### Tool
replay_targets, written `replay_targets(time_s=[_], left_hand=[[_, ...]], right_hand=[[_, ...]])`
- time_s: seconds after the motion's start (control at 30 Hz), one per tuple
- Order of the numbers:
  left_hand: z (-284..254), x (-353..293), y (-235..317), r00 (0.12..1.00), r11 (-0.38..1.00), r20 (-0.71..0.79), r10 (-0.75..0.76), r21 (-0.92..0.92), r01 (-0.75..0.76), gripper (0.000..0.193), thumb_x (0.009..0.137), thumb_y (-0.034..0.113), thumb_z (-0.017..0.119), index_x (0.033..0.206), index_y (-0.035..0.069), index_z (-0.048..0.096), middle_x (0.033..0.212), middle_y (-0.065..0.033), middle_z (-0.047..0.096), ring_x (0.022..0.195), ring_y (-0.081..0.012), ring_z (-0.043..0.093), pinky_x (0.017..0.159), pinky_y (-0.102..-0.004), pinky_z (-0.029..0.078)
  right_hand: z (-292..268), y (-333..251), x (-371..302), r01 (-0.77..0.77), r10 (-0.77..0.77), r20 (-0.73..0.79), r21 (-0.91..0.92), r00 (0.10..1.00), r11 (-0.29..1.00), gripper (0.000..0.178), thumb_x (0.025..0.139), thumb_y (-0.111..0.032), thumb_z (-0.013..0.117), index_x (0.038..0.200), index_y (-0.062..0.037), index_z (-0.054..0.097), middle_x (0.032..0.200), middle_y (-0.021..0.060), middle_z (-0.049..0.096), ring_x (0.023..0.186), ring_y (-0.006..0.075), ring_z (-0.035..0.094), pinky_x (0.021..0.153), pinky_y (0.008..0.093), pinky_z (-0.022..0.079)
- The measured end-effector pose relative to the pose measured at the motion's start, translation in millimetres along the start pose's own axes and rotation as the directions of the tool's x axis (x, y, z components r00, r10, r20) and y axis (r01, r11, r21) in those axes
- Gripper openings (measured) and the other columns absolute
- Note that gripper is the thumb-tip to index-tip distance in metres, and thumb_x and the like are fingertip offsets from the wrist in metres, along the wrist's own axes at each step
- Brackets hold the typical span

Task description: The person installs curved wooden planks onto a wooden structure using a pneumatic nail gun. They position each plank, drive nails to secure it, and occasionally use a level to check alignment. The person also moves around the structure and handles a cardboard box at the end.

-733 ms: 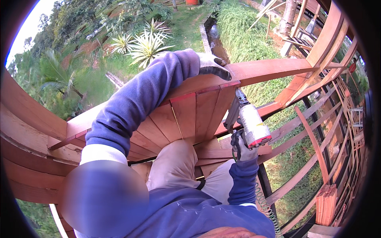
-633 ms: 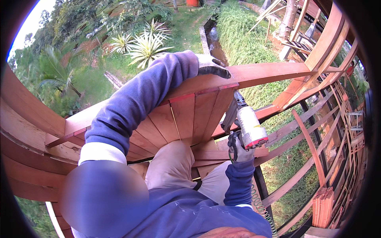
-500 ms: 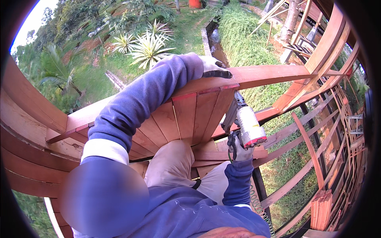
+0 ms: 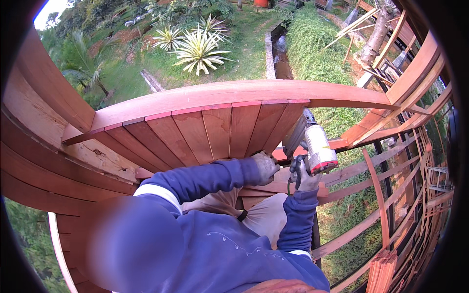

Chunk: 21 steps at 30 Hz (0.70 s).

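My right hand (image 4: 304, 177), in a grey and black glove, is closed round the handle of a nail gun (image 4: 320, 146) with a silver body and a red-rimmed end cap. The gun's nose meets the top corner of the last plank (image 4: 286, 128) in a row of reddish-brown planks (image 4: 217, 132). My gloved left hand (image 4: 266, 167) is at the lower end of those planks, its fingers curled in; what they hold, if anything, is hidden. The planks fan side by side under a curved wooden rail (image 4: 234, 91), their top ends edged with red.
Curved wooden ribs (image 4: 378, 195) and slats form an open frame on the right, with grass showing below. A bundle of wood strips (image 4: 382, 271) stands at the lower right. Spiky plants (image 4: 200, 51) and a narrow water channel (image 4: 281, 53) lie beyond the rail.
My left hand has left the curved rail and come down toward me to the planks' lower end. The nail gun stays in my right hand at the last plank's top corner.
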<state>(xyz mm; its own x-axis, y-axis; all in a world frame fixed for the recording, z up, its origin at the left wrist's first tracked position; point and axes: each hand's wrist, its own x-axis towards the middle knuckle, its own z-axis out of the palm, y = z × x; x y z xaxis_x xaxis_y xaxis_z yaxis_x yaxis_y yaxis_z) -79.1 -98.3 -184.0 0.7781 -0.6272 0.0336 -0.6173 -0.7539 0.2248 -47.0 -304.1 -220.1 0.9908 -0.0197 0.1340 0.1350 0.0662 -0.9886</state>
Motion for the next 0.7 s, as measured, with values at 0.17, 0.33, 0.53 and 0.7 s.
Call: replay_targets(time_s=[0.17, 0.33, 0.53, 0.7], left_hand=[[29, 62, -6, 0.906, 0.817, -0.109, 0.41, 0.484, -0.312, 0.023, 0.081, 0.024, 0.055, 0.096, 0.007, 0.063, 0.099, -0.0123, 0.063, 0.096, -0.0298, 0.058, 0.092, -0.0481, 0.041], [21, 84, -22, 0.89, 0.704, -0.04, 0.455, 0.628, -0.332, 0.024, 0.081, 0.025, 0.055, 0.096, 0.008, 0.063, 0.099, -0.0119, 0.063, 0.096, -0.0294, 0.058, 0.091, -0.0478, 0.041], [16, 58, -62, 0.953, 0.677, 0.095, 0.289, 0.684, -0.273, 0.024, 0.082, 0.025, 0.055, 0.096, 0.009, 0.064, 0.099, -0.0115, 0.064, 0.096, -0.0289, 0.058, 0.091, -0.0476, 0.041], [17, 57, -70, 0.961, 0.652, 0.182, 0.208, 0.707, -0.275, 0.024, 0.082, 0.026, 0.056, 0.096, 0.009, 0.065, 0.099, -0.0111, 0.064, 0.096, -0.0285, 0.058, 0.091, -0.0473, 0.041]], right_hand=[[-6, 3, 4, 0.23, -0.236, 0.0, -0.236, 0.972, 0.944, 0.053, 0.076, -0.007, 0.074, 0.121, 0.0044, 0.049, 0.109, 0.0156, 0.06, 0.096, 0.0241, 0.061, 0.084, 0.0371, 0.049], [9, -33, 2, 0.545, -0.611, 0.113, -0.598, 0.784, 0.588, 0.043, 0.078, -0.002, 0.07, 0.116, 0.004, 0.05, 0.097, 0.0121, 0.062, 0.076, 0.0157, 0.063, 0.067, 0.0297, 0.052], [-4, -11, 8, 0.474, -0.508, 0.083, -0.514, 0.857, 0.715, 0.051, 0.076, 0.0, 0.073, 0.119, 0.0048, 0.047, 0.101, 0.0111, 0.06, 0.081, 0.0155, 0.062, 0.07, 0.0291, 0.052], [-7, 3, -13, 0.34, -0.423, -0.214, -0.337, 0.881, 0.878, 0.051, 0.076, -0.001, 0.074, 0.119, 0.004, 0.046, 0.095, 0.0094, 0.06, 0.073, 0.0124, 0.061, 0.063, 0.0256, 0.051]])
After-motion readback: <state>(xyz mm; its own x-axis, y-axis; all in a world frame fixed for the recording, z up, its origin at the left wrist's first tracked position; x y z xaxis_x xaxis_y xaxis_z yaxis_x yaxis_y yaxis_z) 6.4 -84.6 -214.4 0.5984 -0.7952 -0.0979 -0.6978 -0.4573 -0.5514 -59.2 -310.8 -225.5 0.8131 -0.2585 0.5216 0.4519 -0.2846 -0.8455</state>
